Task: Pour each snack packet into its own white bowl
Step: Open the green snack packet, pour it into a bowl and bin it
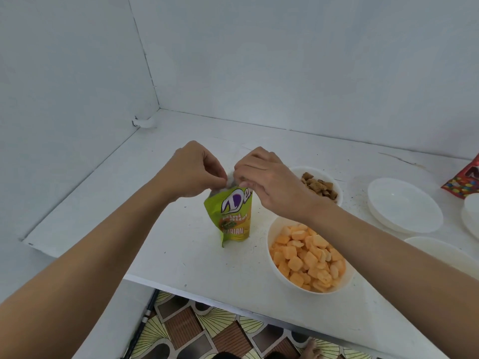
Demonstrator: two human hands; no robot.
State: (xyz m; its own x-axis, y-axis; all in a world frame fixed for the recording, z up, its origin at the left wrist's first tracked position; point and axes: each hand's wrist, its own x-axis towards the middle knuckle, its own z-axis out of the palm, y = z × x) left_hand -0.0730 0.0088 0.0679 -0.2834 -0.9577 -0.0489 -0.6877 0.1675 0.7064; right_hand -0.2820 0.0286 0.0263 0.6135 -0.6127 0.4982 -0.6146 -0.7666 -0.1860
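A green and yellow snack packet [232, 216] stands upright on the white table [181, 255]. My left hand [193, 172] pinches the left side of its top edge. My right hand [269, 182] pinches the right side of the same edge. The packet's mouth shows grey foil between my fingers. To the right, a white bowl [274, 265] holds orange puffed squares. Behind my right hand another white bowl [334, 182] holds brown pieces.
Stacked white bowls [404, 208] sit at the right, with more white bowls [440, 250] at the right edge. A red candy packet [464, 182] lies at the far right. White walls close the back and left. The table's front edge runs along the bottom.
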